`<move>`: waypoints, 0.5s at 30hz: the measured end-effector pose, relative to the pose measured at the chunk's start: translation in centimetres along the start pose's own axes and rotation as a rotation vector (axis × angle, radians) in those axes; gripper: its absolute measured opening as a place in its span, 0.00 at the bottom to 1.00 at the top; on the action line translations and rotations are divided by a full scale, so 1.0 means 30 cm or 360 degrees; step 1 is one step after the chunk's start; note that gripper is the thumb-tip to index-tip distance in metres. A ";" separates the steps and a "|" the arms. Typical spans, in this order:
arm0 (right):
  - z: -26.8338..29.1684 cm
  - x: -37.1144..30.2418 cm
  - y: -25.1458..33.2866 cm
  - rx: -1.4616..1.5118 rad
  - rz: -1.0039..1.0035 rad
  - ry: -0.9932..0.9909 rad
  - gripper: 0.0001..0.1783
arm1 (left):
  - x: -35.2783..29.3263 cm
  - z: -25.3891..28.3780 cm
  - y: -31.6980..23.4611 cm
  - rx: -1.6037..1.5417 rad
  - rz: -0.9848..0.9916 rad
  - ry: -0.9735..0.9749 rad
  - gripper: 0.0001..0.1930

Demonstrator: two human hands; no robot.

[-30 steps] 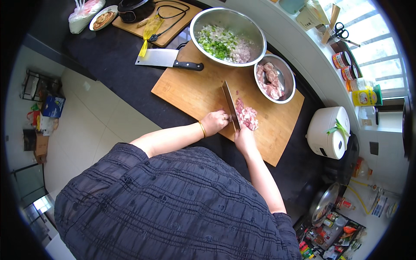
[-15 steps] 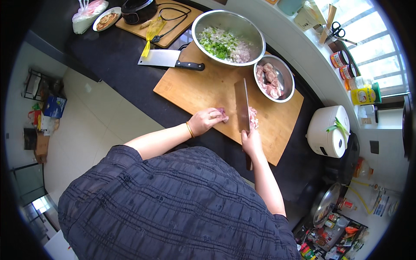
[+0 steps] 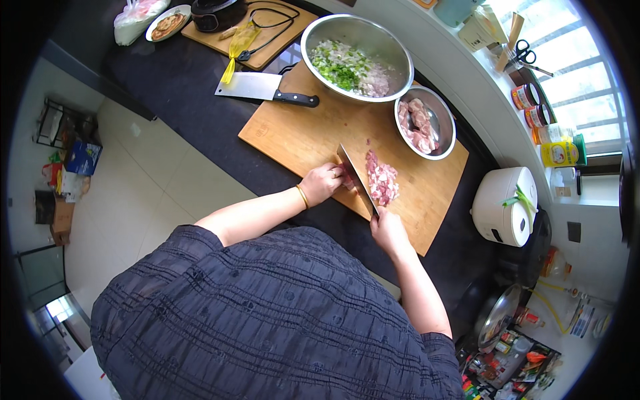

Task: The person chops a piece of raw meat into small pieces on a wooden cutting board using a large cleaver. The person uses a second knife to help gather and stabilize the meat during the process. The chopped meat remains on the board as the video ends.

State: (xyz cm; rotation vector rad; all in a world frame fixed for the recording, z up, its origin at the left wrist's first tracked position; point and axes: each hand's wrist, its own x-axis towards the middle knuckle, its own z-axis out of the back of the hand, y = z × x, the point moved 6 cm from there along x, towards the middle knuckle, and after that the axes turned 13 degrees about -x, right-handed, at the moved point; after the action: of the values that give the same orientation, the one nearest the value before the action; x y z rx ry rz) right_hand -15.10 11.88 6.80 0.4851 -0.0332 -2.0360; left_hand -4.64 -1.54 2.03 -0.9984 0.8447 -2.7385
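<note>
My left hand [image 3: 321, 184] has its fingers curled down over a piece of raw meat [image 3: 347, 177] on the wooden cutting board [image 3: 417, 190]. My right hand [image 3: 389, 231] grips the handle of a cleaver [image 3: 358, 181]. Its blade stands edge-down against the meat, right beside my left fingertips. To the right of the blade lies a loose heap of diced meat [image 3: 383, 181]. A small steel bowl [image 3: 448, 139] with larger raw pieces rests at the board's far right. Next to it, a big steel bowl [image 3: 393, 47] holds chopped green and white bits and pale minced stuff.
Another cleaver [image 3: 250, 86] with a black handle lies across the board's far left edge. Behind it, a smaller board [image 3: 267, 50] carries a black appliance and a cable. A white rice cooker [image 3: 501, 207] stands at the right. Jars [image 3: 525, 97] line the windowsill.
The cleaver has swung left from beside the diced heap to the meat under my left hand, uncovering more of the heap. My left hand has shifted slightly right.
</note>
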 end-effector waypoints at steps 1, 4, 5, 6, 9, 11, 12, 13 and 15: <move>0.005 0.005 0.001 -0.0026 0.0006 0.0014 0.07 | 0.004 -0.001 0.001 -0.0016 0.0007 -0.0001 0.08; 0.014 0.030 -0.001 -0.0082 0.0049 0.0052 0.08 | 0.018 0.008 -0.005 -0.0063 -0.0020 -0.0049 0.09; 0.016 0.040 -0.001 -0.0097 0.0068 0.0065 0.08 | 0.021 0.010 -0.005 -0.0076 -0.0018 -0.0063 0.09; 0.017 0.049 -0.003 -0.0106 0.0074 0.0071 0.08 | 0.023 0.011 -0.007 -0.0091 -0.0018 -0.0075 0.09; 0.016 0.081 -0.002 -0.0114 0.0095 0.0081 0.08 | 0.022 0.009 -0.005 -0.0106 -0.0024 -0.0119 0.08; 0.017 0.100 0.004 -0.0096 0.0114 0.0074 0.08 | 0.021 0.005 -0.005 -0.0113 -0.0022 -0.0153 0.08; 0.016 0.109 0.008 -0.0105 0.0123 0.0089 0.08 | 0.023 0.005 -0.008 -0.0118 -0.0019 -0.0171 0.08; 0.015 0.118 0.013 -0.0114 0.0131 0.0105 0.08 | 0.024 0.005 -0.009 -0.0123 -0.0015 -0.0189 0.07; 0.008 0.143 0.022 -0.0123 0.0142 0.0111 0.09 | 0.020 -0.005 -0.006 -0.0146 0.0008 -0.0140 0.07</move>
State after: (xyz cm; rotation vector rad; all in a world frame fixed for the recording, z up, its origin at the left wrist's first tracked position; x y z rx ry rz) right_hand -16.43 7.89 5.78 0.4973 0.0644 -1.9245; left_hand -5.20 -1.50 2.37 -1.1225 0.9642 -2.6507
